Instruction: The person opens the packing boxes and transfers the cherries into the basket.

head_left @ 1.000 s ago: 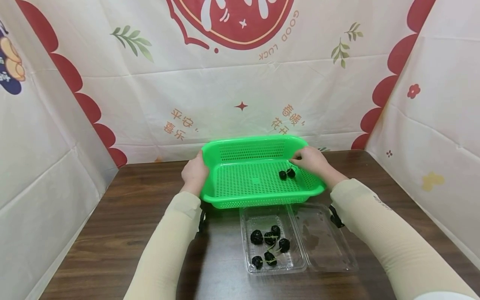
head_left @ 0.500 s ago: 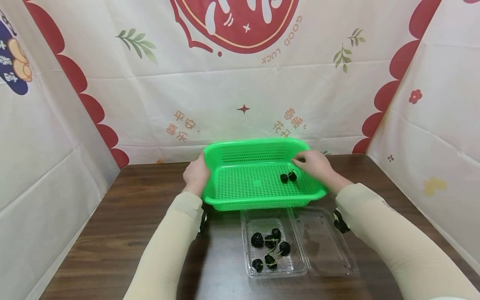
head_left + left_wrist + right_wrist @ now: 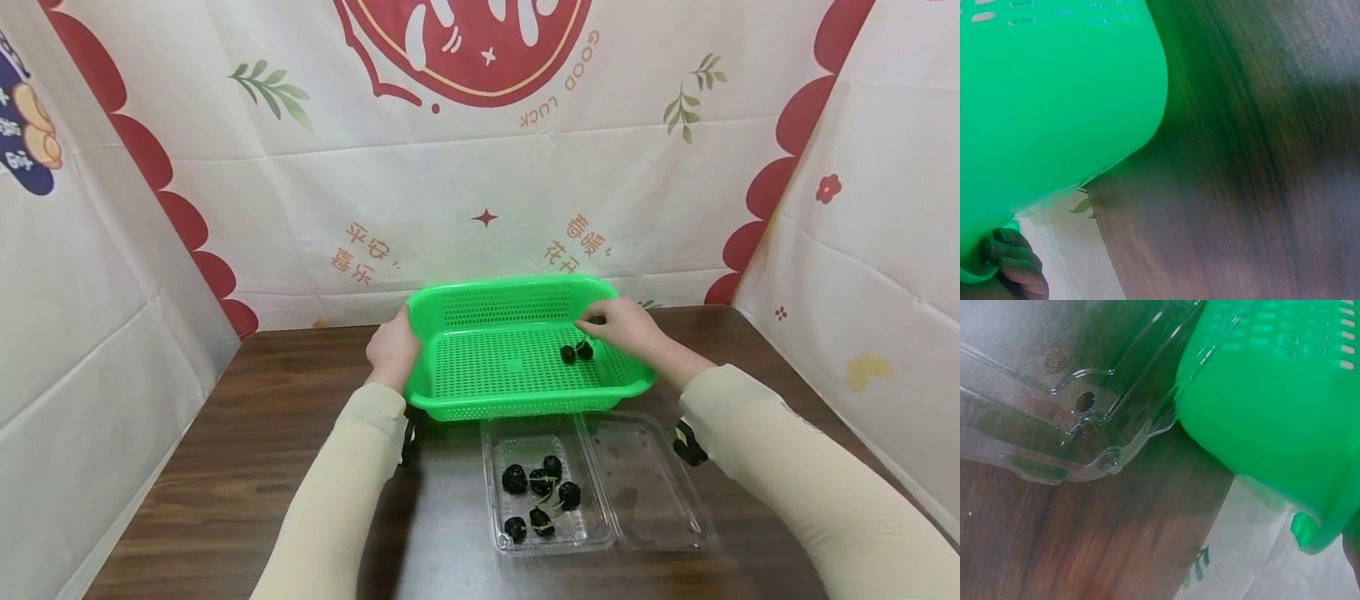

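A green plastic basket [image 3: 525,406] with slotted sides stands toward the back of the table. My left hand [image 3: 394,348] grips its left rim; in the left wrist view the curled fingers [image 3: 1019,265] wrap the edge. Over the basket's right end, my right hand [image 3: 628,325] pinches a dark cherry [image 3: 597,319], mostly hidden by the fingers. Just below that hand, a pair of dark cherries [image 3: 576,352] with stems lies on the basket floor. Only a sliver of the right hand [image 3: 1352,547] shows at the edge of the right wrist view.
In front of the basket lies a clear plastic box [image 3: 491,525] with several dark cherries [image 3: 542,482] in it. Its clear lid [image 3: 652,500] is folded out to the right, under the right forearm. A printed cloth [image 3: 315,200] hangs behind the brown wooden table [image 3: 247,467].
The right hand has shifted slightly left over the basket, fingers still pinched. The left hand keeps its hold on the rim, and the basket and box stay in place.
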Tool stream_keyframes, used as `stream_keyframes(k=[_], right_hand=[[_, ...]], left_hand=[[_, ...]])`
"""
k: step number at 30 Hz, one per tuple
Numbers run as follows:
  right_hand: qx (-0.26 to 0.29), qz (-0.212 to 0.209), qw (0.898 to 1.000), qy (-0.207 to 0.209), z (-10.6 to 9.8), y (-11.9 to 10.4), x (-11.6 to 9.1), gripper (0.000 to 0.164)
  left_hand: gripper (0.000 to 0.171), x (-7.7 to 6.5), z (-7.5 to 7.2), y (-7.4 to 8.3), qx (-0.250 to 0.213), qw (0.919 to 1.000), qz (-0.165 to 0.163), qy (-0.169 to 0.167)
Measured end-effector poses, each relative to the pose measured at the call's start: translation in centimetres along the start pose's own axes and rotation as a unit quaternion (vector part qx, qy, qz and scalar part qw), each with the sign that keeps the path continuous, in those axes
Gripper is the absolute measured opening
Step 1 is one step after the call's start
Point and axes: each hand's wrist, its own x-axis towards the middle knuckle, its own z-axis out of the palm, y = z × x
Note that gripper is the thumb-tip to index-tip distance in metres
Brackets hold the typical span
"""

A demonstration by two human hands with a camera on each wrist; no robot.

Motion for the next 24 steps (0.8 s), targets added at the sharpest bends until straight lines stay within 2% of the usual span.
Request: stream_keyframes(k=[6, 14, 18, 24], right_hand=[[-0.007, -0.023, 1.000, -0.010, -0.2, -0.8, -0.6, 0.014], [-0.007, -0.056, 0.998, -0.018, -0.5, -3.0, -1.8, 0.009], [-0.009, -0.097, 0.995, -0.028, -0.4, -4.2, -2.4, 0.007], [-0.026, -0.173, 0.984, -0.019, -0.4, -6.5, -3.6, 0.005]], left_hand=[[0.060, 0.1, -0.1, 0.1, -0.002, 1.0000, 0.000, 0.003], [0.063, 0.4, 0.1, 0.1, -0.002, 1.0000, -0.003, 0.002], [0.063, 0.4, 0.1, 0.1, -0.002, 1.0000, -0.002, -0.001], [0.064, 0.4, 0.2, -0.1, -0.003, 1.0000, -0.002, -0.002]])
